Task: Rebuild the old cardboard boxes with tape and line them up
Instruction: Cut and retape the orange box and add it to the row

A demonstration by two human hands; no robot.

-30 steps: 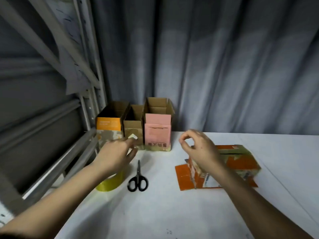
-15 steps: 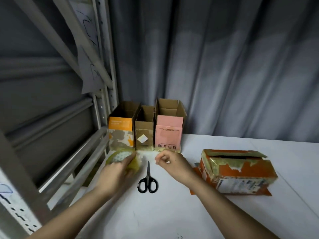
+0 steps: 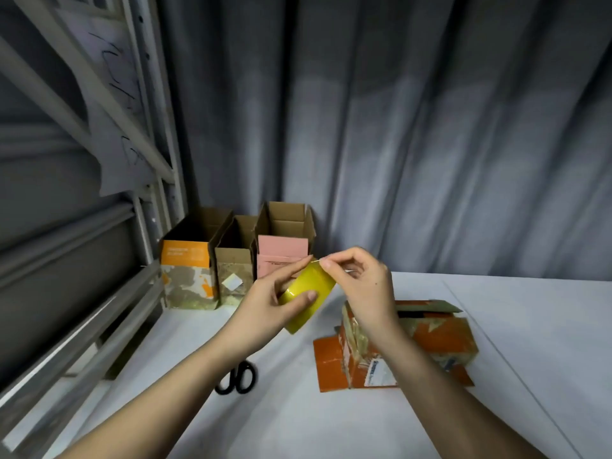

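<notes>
**Tape roll up, orange box down**

In my left hand (image 3: 265, 303) I grip the yellow tape roll (image 3: 306, 298), raised above the white table (image 3: 530, 326), while my right hand (image 3: 359, 283) pinches at its upper edge. The worn orange box (image 3: 430, 339) lies on its side just beyond my right wrist, flaps splayed flat. Against the curtain three rebuilt boxes stand upright and open, side by side: orange-banded box (image 3: 188, 270), plain brown box (image 3: 233, 273), pink box (image 3: 281, 256).

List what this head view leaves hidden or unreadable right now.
- Scissors: blades hidden behind the left forearm, only the handles show.
- Orange box: near end covered by the right hand.
- Tape roll: its free end at the fingertips, too small to tell.
- Box labels: print blurred.
</notes>
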